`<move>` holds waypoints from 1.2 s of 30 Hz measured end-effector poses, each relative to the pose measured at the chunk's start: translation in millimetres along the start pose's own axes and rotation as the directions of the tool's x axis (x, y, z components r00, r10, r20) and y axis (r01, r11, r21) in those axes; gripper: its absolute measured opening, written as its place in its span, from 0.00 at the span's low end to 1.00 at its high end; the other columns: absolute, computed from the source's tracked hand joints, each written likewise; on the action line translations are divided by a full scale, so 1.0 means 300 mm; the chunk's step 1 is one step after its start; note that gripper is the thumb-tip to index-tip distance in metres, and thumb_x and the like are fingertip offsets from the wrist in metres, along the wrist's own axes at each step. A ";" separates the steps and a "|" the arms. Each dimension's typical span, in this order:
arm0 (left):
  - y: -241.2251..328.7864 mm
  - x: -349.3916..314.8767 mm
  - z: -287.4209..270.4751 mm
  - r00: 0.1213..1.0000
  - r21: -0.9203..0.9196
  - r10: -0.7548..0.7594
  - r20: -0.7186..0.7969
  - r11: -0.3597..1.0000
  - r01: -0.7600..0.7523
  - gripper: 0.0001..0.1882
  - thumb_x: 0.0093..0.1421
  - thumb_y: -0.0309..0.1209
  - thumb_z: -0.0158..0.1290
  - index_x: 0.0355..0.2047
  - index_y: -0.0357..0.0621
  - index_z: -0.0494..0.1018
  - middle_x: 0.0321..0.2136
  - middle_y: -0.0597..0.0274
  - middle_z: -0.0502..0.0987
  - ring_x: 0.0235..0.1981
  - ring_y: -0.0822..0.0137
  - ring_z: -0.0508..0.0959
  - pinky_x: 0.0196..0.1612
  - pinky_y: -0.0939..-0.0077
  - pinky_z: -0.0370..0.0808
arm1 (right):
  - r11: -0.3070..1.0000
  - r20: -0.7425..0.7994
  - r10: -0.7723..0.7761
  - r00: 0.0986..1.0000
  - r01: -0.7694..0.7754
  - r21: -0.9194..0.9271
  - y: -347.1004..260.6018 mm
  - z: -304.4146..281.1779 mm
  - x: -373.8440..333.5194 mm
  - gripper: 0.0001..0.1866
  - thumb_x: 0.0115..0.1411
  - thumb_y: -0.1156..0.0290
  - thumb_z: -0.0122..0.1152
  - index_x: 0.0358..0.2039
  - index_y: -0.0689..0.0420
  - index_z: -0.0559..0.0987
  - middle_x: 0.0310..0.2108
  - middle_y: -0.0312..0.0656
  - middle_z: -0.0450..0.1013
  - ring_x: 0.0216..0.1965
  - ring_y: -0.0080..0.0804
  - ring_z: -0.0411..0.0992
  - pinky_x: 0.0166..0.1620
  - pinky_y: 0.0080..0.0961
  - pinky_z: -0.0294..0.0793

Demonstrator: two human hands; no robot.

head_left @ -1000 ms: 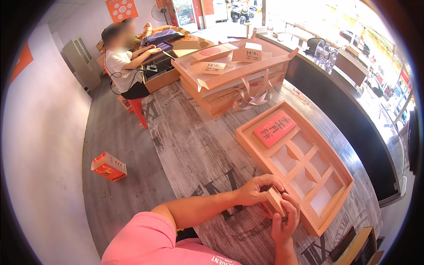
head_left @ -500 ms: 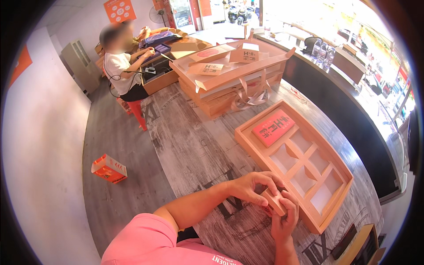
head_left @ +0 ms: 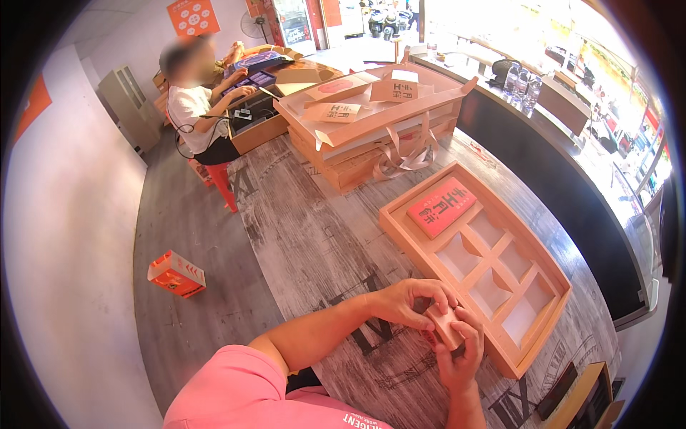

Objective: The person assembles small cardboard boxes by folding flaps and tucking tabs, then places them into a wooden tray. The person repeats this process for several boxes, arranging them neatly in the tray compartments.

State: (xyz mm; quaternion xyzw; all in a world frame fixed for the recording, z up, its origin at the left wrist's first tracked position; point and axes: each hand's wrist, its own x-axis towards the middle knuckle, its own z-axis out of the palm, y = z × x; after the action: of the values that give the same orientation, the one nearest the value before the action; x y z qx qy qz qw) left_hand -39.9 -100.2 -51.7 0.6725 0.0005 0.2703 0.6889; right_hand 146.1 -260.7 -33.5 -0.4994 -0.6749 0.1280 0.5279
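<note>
Left hand (head_left: 409, 299): fingers curled, half closed on the small cardboard box (head_left: 446, 327).
Right hand (head_left: 461, 357): bent round its other side, presumably so both steady it.
Small cardboard box: between the hands, just left of the divided tray (head_left: 509, 363).
Red box (head_left: 442, 206): in the tray's far section, seemingly fitted there.
Hidden: the held box's underside.

an orange bag (head_left: 176, 274) sits on the grey floor (head_left: 193, 343).

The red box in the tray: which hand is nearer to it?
Left. In the head view, the left hand is below the red box, slightly left; the right hand is farther below it, slightly right.
</note>
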 end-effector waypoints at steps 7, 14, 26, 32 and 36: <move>-0.003 -0.005 -0.002 1.000 -0.013 -0.026 0.003 1.000 0.026 0.18 0.60 0.26 0.72 0.46 0.47 0.76 0.61 0.60 0.74 0.65 0.65 0.71 0.67 0.67 0.68 | 1.000 -0.006 0.004 1.000 -0.004 0.008 0.019 -0.003 -0.012 0.19 0.62 0.65 0.71 0.49 0.59 0.79 0.58 0.58 0.73 0.57 0.55 0.74 0.60 0.47 0.74; -0.004 -0.007 0.001 0.996 -0.174 -0.083 -0.009 0.982 0.081 0.18 0.59 0.26 0.73 0.44 0.47 0.75 0.62 0.59 0.72 0.65 0.65 0.70 0.66 0.68 0.68 | 1.000 -0.032 0.018 0.999 -0.017 0.024 0.029 0.003 -0.028 0.13 0.62 0.70 0.69 0.45 0.58 0.78 0.58 0.58 0.74 0.58 0.53 0.74 0.62 0.47 0.73; 0.012 -0.010 -0.032 0.988 -0.123 -0.145 0.050 0.981 0.150 0.16 0.60 0.28 0.73 0.41 0.46 0.75 0.63 0.58 0.71 0.63 0.67 0.71 0.63 0.69 0.71 | 1.000 -0.018 0.016 1.000 -0.016 0.011 0.023 0.001 -0.020 0.14 0.57 0.72 0.72 0.42 0.57 0.79 0.58 0.58 0.74 0.58 0.55 0.74 0.62 0.47 0.73; 0.006 -0.015 -0.053 0.988 -0.076 -0.145 0.062 0.986 0.149 0.14 0.62 0.28 0.71 0.44 0.42 0.76 0.64 0.57 0.70 0.60 0.67 0.74 0.60 0.69 0.76 | 1.000 -0.006 0.022 1.000 -0.022 0.012 0.019 -0.003 -0.021 0.12 0.62 0.69 0.70 0.43 0.58 0.79 0.59 0.60 0.73 0.59 0.55 0.74 0.64 0.47 0.72; -0.005 -0.016 -0.053 0.987 -0.131 -0.145 0.068 0.979 0.153 0.14 0.63 0.28 0.70 0.44 0.42 0.77 0.64 0.57 0.70 0.60 0.67 0.74 0.59 0.69 0.77 | 1.000 -0.011 0.024 1.000 -0.024 0.015 0.018 -0.004 -0.017 0.13 0.58 0.71 0.71 0.42 0.57 0.79 0.58 0.59 0.74 0.59 0.55 0.74 0.63 0.47 0.73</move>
State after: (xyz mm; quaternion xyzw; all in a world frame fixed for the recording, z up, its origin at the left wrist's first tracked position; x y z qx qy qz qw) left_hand -49.4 -87.3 -56.2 0.6295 0.0127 0.1977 0.7513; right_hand 149.8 -262.9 -39.8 -0.5044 -0.6650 0.1367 0.5336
